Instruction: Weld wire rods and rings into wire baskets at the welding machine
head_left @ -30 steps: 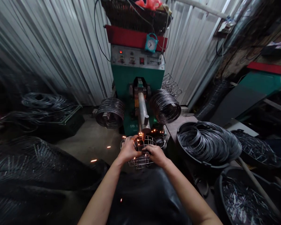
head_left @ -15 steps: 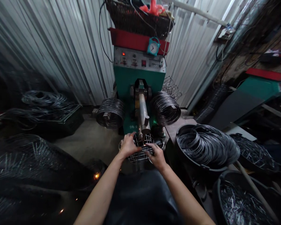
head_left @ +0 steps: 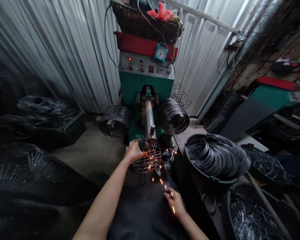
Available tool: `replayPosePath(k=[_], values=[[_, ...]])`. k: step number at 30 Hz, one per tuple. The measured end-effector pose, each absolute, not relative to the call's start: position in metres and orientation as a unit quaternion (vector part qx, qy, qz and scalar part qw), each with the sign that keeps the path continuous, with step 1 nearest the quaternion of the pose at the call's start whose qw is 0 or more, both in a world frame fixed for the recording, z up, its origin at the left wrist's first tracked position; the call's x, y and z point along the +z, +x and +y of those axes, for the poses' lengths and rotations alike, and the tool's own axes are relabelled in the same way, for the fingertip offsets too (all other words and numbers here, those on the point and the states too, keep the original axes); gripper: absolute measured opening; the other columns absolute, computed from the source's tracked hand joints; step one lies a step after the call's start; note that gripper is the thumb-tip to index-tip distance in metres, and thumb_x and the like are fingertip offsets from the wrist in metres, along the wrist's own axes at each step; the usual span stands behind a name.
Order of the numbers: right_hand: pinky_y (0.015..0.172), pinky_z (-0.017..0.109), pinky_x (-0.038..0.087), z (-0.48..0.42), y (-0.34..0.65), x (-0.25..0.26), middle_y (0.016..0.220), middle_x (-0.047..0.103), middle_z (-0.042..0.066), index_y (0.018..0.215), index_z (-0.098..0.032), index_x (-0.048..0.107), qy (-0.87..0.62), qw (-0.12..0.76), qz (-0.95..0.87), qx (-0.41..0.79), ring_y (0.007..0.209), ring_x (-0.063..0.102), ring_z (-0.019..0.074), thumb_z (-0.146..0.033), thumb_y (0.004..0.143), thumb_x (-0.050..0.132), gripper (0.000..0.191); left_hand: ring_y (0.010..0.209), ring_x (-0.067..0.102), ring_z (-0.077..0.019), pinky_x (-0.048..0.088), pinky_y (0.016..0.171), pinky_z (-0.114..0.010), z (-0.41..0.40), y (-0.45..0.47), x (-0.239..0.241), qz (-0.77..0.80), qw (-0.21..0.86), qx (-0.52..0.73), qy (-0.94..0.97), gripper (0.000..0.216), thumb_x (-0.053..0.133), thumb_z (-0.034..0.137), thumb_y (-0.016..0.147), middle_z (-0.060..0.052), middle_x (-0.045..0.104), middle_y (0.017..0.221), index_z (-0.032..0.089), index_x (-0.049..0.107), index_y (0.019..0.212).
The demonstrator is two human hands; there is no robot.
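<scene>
A round wire basket [head_left: 150, 163] sits under the tip of the spot welder's arm [head_left: 150, 123], and orange sparks fly from it. My left hand [head_left: 135, 151] is closed on the basket's left rim, thumb over the wires. Drawn back over my dark apron [head_left: 142, 206], my right hand [head_left: 174, 200] has its fingers curled together. Something small and dark shows at those fingertips, too small to make out. Sparks streak past this hand. Just right of the basket lie several metal rings [head_left: 162, 168], partly in shadow.
Wire coils [head_left: 115, 121] hang on both sides of the green machine [head_left: 146, 81]. To the right stand a tub of wire rings [head_left: 217, 156] and a tub of short wire pieces [head_left: 257, 213]. A second green machine [head_left: 262, 100] is farther right. Dark bundles [head_left: 32, 173] lie at left.
My right hand has left the basket and pulled back toward my body. My left hand stays on the basket, which is now tilted differently. Sparks now scatter from the basket toward my right hand.
</scene>
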State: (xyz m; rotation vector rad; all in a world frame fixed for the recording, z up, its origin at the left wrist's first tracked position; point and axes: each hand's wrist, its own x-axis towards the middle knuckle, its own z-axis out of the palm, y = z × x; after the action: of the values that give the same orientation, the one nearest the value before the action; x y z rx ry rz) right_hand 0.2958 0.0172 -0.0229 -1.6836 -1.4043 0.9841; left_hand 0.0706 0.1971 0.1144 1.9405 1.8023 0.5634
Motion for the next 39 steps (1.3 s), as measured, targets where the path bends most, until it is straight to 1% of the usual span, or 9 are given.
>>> replayPosePath(k=[6, 10, 22, 26, 29, 32, 34, 36, 39], values=[[0.064, 0.028, 0.043, 0.009, 0.297, -0.023, 0.067, 0.064, 0.004, 0.071, -0.015, 0.066, -0.639, 0.34, -0.542, 0.428, 0.067, 0.058, 0.019, -0.048, 0.069, 0.056, 0.034, 0.116, 0.045, -0.0296, 0.038, 0.093, -0.04, 0.181, 0.068, 0.104, 0.63, 0.241, 0.221, 0.704, 0.085, 0.076, 0.037, 0.051, -0.013, 0.05, 0.123, 0.017, 0.042, 0.126], [0.063, 0.026, 0.041, -0.007, 0.3, -0.018, 0.064, 0.062, 0.002, 0.071, -0.015, 0.066, -0.629, 0.317, -0.545, 0.455, 0.065, 0.055, 0.0169, -0.041, 0.069, 0.055, 0.028, 0.115, 0.046, -0.0283, 0.038, 0.095, -0.037, 0.159, 0.066, 0.1, 0.606, 0.232, 0.252, 0.718, 0.084, 0.076, 0.034, 0.05, -0.012, 0.051, 0.12, 0.015, 0.043, 0.126], [0.063, 0.026, 0.042, -0.028, 0.3, -0.003, 0.067, 0.064, 0.003, 0.073, -0.016, 0.068, -0.646, 0.249, -0.571, 0.44, 0.068, 0.057, 0.0175, -0.029, 0.07, 0.055, 0.018, 0.117, 0.042, -0.0294, 0.036, 0.094, -0.041, 0.149, 0.07, 0.109, 0.622, 0.201, 0.199, 0.73, 0.084, 0.073, 0.035, 0.052, -0.011, 0.049, 0.122, 0.019, 0.039, 0.127], [0.064, 0.027, 0.043, -0.011, 0.298, 0.013, 0.069, 0.066, 0.003, 0.073, -0.016, 0.067, -0.624, 0.298, -0.585, 0.423, 0.069, 0.058, 0.0179, -0.034, 0.074, 0.055, 0.022, 0.117, 0.042, -0.0302, 0.035, 0.094, -0.042, 0.148, 0.067, 0.105, 0.615, 0.207, 0.205, 0.733, 0.086, 0.076, 0.04, 0.049, -0.01, 0.05, 0.122, 0.022, 0.041, 0.126], [0.068, 0.028, 0.045, 0.033, 0.3, 0.042, 0.074, 0.067, 0.004, 0.077, -0.016, 0.067, -0.586, 0.352, -0.626, 0.375, 0.073, 0.06, 0.0188, -0.037, 0.077, 0.054, 0.024, 0.119, 0.043, -0.0308, 0.034, 0.097, -0.042, 0.156, 0.056, 0.106, 0.589, 0.268, 0.233, 0.726, 0.091, 0.076, 0.047, 0.048, -0.013, 0.049, 0.126, 0.019, 0.042, 0.127], [0.075, 0.03, 0.046, 0.102, 0.296, 0.075, 0.084, 0.067, 0.006, 0.085, -0.017, 0.067, -0.551, 0.4, -0.667, 0.301, 0.08, 0.061, 0.0195, -0.036, 0.08, 0.054, 0.023, 0.113, 0.049, -0.0278, 0.039, 0.094, -0.037, 0.178, 0.042, 0.112, 0.554, 0.359, 0.287, 0.694, 0.079, 0.064, 0.059, 0.059, -0.013, 0.054, 0.123, 0.015, 0.048, 0.123], [0.08, 0.03, 0.045, 0.145, 0.285, 0.094, 0.092, 0.067, 0.008, 0.09, -0.019, 0.068, -0.539, 0.408, -0.696, 0.244, 0.089, 0.06, 0.02, -0.034, 0.082, 0.054, 0.022, 0.106, 0.055, -0.0266, 0.043, 0.089, -0.035, 0.191, 0.033, 0.117, 0.551, 0.386, 0.294, 0.679, 0.067, 0.051, 0.065, 0.068, -0.011, 0.062, 0.112, 0.015, 0.058, 0.111], [0.079, 0.028, 0.045, 0.173, 0.27, 0.11, 0.098, 0.066, 0.006, 0.096, -0.021, 0.067, -0.54, 0.358, -0.728, 0.224, 0.092, 0.059, 0.0186, -0.031, 0.083, 0.055, 0.02, 0.096, 0.059, -0.0267, 0.045, 0.084, -0.034, 0.197, 0.029, 0.119, 0.549, 0.389, 0.261, 0.692, 0.061, 0.045, 0.068, 0.069, -0.008, 0.068, 0.098, 0.016, 0.065, 0.095], [0.065, 0.02, 0.045, 0.192, 0.252, 0.121, 0.085, 0.068, 0.001, 0.089, -0.02, 0.068, -0.537, 0.208, -0.769, 0.278, 0.077, 0.06, 0.0137, -0.035, 0.083, 0.057, 0.019, 0.083, 0.063, -0.0268, 0.05, 0.072, -0.033, 0.196, 0.025, 0.112, 0.522, 0.377, 0.202, 0.738, 0.056, 0.049, 0.069, 0.064, -0.005, 0.07, 0.081, 0.019, 0.067, 0.081]])
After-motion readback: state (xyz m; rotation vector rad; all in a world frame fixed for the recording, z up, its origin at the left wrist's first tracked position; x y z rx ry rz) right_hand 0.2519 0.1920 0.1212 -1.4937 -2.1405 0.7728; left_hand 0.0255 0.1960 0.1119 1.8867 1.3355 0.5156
